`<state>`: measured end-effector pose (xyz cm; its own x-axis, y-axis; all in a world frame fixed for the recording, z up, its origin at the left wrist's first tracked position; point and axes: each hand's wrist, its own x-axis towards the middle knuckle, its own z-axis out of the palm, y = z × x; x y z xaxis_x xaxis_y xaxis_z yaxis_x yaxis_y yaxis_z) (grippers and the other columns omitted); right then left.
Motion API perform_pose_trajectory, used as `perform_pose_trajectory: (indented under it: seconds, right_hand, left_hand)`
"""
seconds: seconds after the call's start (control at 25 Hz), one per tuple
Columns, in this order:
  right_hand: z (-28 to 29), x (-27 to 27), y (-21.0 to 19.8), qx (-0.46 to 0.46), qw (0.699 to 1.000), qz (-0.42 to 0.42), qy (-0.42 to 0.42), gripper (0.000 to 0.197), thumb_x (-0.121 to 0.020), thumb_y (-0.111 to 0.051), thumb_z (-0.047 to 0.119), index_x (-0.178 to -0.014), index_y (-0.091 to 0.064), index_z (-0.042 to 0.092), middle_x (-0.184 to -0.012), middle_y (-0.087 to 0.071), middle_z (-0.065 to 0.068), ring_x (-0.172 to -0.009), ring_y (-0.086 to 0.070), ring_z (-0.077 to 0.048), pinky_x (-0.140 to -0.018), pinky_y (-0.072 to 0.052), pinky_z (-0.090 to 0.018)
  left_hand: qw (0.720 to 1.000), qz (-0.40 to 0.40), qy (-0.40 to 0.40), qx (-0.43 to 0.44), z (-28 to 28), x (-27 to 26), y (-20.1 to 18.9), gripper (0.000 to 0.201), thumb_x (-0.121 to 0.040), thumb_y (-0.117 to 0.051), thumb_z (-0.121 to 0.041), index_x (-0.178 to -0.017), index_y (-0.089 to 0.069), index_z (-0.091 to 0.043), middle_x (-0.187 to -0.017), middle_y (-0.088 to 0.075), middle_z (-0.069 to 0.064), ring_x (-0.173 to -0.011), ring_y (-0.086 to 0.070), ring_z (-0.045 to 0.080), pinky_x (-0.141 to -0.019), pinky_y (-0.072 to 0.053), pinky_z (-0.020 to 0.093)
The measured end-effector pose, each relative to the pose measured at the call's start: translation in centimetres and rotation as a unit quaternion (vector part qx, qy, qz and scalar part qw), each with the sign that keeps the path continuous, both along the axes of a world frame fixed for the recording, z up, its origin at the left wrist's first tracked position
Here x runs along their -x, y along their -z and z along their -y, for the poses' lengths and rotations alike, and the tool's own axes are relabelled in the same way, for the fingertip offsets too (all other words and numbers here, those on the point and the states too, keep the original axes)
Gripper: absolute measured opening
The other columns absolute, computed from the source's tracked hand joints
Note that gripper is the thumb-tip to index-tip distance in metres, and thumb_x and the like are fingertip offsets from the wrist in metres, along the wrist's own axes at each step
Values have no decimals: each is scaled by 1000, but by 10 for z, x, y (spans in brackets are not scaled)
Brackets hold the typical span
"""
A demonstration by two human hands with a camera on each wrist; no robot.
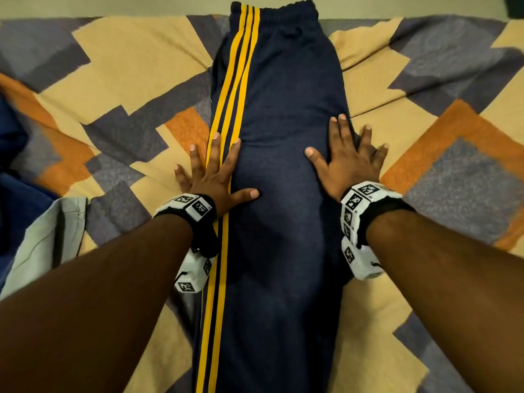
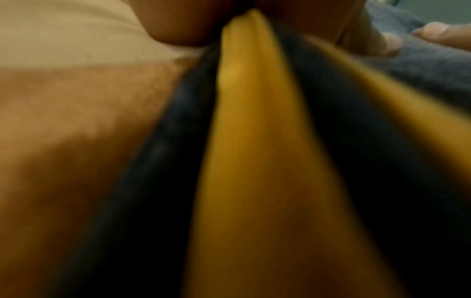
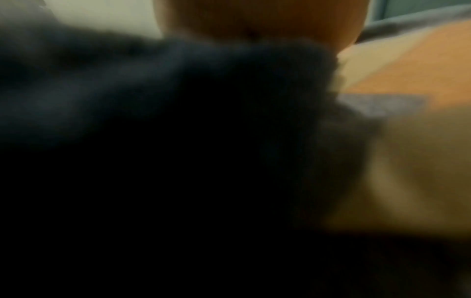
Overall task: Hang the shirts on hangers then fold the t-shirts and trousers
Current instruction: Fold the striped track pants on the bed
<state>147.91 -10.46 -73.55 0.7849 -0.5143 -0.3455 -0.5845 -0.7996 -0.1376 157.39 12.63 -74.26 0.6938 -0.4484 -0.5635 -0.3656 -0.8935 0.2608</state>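
Observation:
Navy trousers (image 1: 283,109) with yellow side stripes (image 1: 226,109) lie lengthwise on the bed, waistband at the far end, legs laid one on the other. My left hand (image 1: 212,171) lies flat, fingers spread, on the striped left edge. My right hand (image 1: 348,154) lies flat on the right edge, fingers spread partly over the blanket. The left wrist view is a blurred close-up of the yellow stripes (image 2: 254,161) and navy cloth. In the right wrist view only dark blurred trousers (image 3: 178,141) show beneath the palm.
A patterned blanket (image 1: 113,80) in beige, grey and orange covers the bed. A pale grey-green garment (image 1: 48,236) and dark blue cloth (image 1: 17,194) lie at the left edge. A pale wall (image 1: 113,5) runs behind the bed.

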Motion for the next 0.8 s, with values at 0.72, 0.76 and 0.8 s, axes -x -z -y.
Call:
perform_pose_trajectory:
  seconds: [0.72, 0.76, 0.8]
  right_hand:
    - [-103, 182, 11, 69, 909, 23, -411, 95, -82, -28, 83, -154, -17, 22, -160, -14, -3, -147, -14, -31, -113, -12, -63]
    - [-108, 205, 11, 60, 905, 19, -421, 96, -81, -28, 84, -153, -19, 21, -160, -15, -4, -147, -15, -32, -112, -13, -64]
    - [-115, 226, 9, 53, 899, 14, -435, 98, -80, -29, 85, -153, -20, 21, -160, -16, -6, -146, -15, -34, -111, -13, -65]
  left_hand:
    - [924, 212, 302, 96, -120, 185, 6, 83, -82, -33, -75, -151, -12, -34, -159, -12, 2, -144, -8, 37, -105, -9, 71]
    - [906, 215, 349, 108, -141, 212, 8, 79, -84, -35, -73, -150, -20, -33, -158, -19, 1, -144, -15, 36, -105, -14, 70]
    - [889, 216, 388, 117, -159, 234, 10, 76, -85, -37, -72, -149, -24, -33, -156, -23, 1, -143, -20, 36, -104, -18, 70]
